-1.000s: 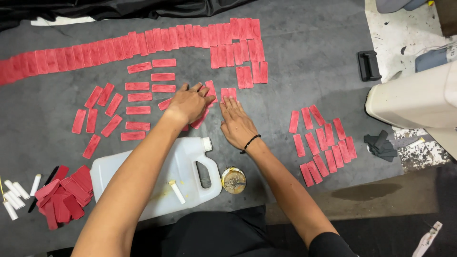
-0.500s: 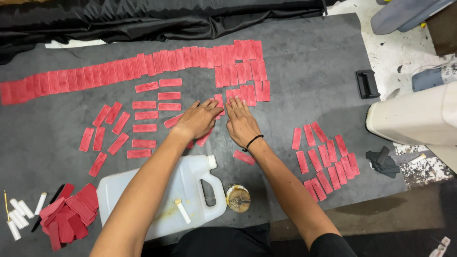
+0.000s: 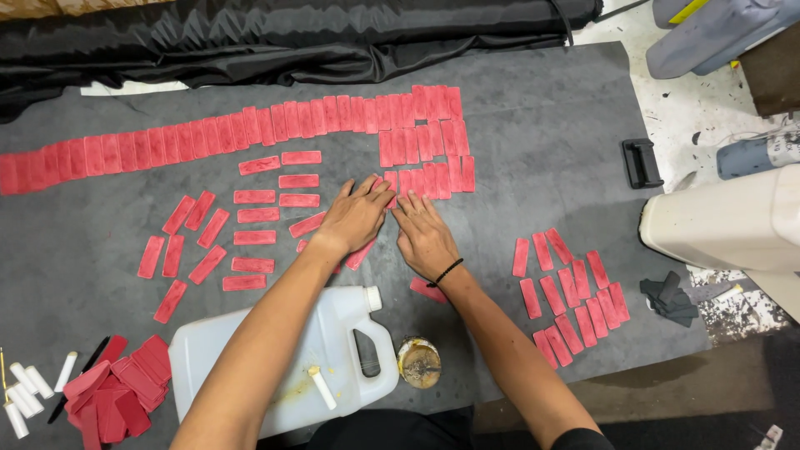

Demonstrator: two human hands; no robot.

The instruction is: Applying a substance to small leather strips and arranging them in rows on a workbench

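Two flat hands' spread fingers (image 3: pixel 367 187) press red strips (image 3: pixel 379 185) onto the grey mat (image 3: pixel 533 125).

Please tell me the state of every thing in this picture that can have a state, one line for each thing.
Left hand: flat, palm down, pressing on red rectangular strips.
Right hand: flat, palm down, fingers spread beside the left hand.
Long row of red strips: laid edge to edge, flat.
White plastic jug: lying on its side, capped.
Small round tin: open, upright.
Pile of red strips: heaped, unsorted.
Black cloth: crumpled along the far edge.
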